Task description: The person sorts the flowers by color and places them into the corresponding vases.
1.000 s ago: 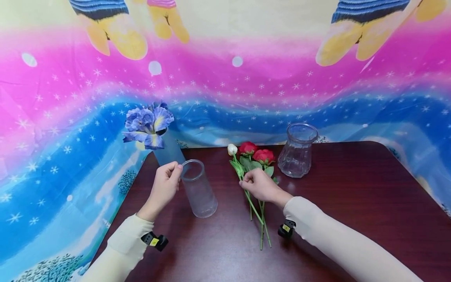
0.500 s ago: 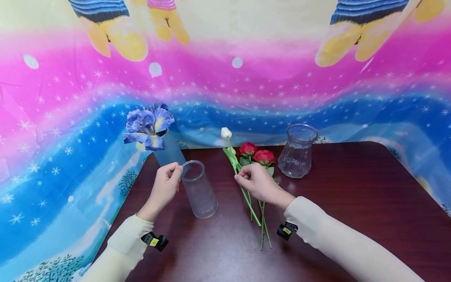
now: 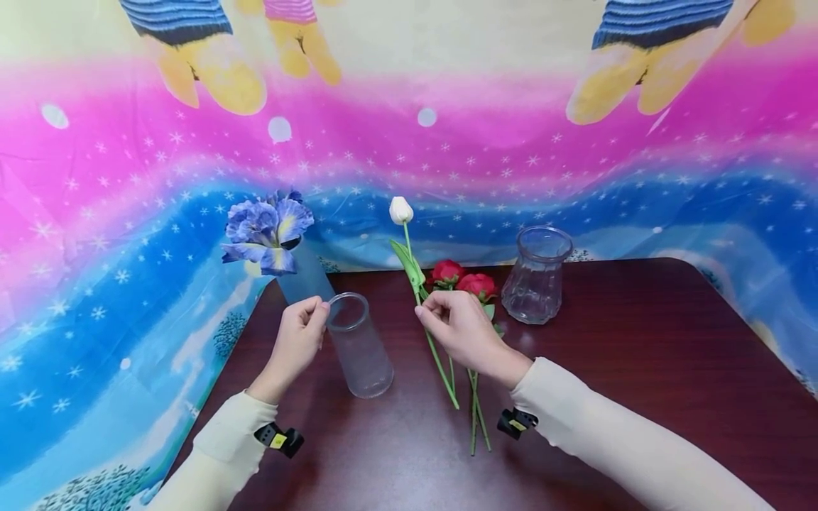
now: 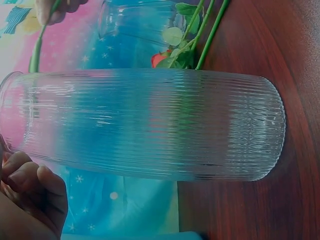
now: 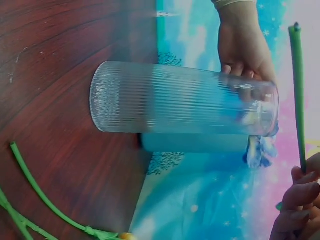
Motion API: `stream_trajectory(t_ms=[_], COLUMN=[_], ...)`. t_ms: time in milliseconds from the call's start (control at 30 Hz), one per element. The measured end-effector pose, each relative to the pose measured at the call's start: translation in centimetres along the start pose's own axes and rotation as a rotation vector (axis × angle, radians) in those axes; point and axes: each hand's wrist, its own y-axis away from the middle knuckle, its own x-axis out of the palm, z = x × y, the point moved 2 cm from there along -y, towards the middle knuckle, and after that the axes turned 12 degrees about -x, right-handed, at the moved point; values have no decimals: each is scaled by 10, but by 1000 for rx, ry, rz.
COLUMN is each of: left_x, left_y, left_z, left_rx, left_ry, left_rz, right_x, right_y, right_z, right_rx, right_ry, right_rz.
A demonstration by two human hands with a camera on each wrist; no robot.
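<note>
My left hand pinches the rim of a clear ribbed glass vase, which stands upright on the table. In my right hand, thumb and fingers pinch the green stem of a white tulip. Its bloom points up and its leaves spread just above the fingers. The lower stem hangs below the hand, right of the vase. Red roses lie on the table behind and beneath the right hand, their stems crossing toward me. The right hand partly hides them. Another green stem lies beside them.
Behind the left hand stands a blue vase holding a blue-purple iris. A faceted clear glass vase stands at the back right. The dark red table ends at a printed cloth backdrop.
My right hand has lifted the white tulip off the other flowers, moving it up and slightly left, so it stands more upright. The left hand has stayed at the vase rim.
</note>
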Motion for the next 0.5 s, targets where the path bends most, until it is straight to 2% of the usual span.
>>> stream_trajectory(t_ms=[233, 500], left_x=[0, -1], left_y=[-1, -14], left_z=[2, 30], left_rx=[11, -3], left_ry=[-10, -4], left_rz=[4, -5], right_x=[-2, 1], right_y=[-4, -11], right_z=[9, 19], right_rx=[-27, -104], right_ry=[-23, -33], right_rz=[-47, -118])
